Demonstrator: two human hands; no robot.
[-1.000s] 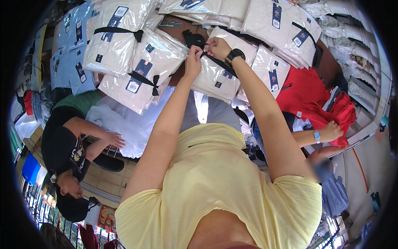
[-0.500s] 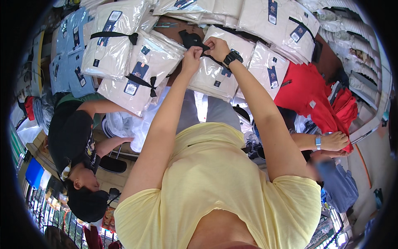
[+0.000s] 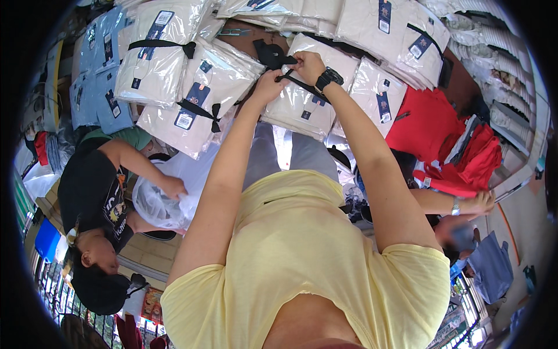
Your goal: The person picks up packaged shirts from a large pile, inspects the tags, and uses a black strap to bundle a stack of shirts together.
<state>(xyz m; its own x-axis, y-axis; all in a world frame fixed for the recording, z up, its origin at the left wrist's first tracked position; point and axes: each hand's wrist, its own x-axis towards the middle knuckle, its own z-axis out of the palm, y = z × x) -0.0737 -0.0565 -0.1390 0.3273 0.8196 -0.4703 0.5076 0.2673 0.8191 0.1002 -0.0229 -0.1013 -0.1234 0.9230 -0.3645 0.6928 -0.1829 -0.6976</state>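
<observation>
A black cloth strip (image 3: 305, 86) runs across a stack of cream garments in clear plastic (image 3: 293, 113), directly in front of me. My left hand (image 3: 269, 87) pinches the strip near the stack's left edge. Just beyond it, my right hand (image 3: 309, 67) has its fingers closed on the strip too, close to the left fingertips. A bunched dark piece (image 3: 270, 55) of what looks like the same cloth lies past my hands. Whether a knot sits between my fingers is too small to tell.
Bundled packs (image 3: 154, 64) with black ties lie left, beside light-blue packs (image 3: 110, 102). Red garments (image 3: 430, 128) lie right. A co-worker in black (image 3: 96, 180) handles a clear plastic bag (image 3: 163, 198) at left. Another person's hand (image 3: 479, 203) is at right.
My hands have shifted slightly, and the fingers remain on the strip. The left co-worker now lifts the plastic bag. At right, the other person's hand has come off the red garment.
</observation>
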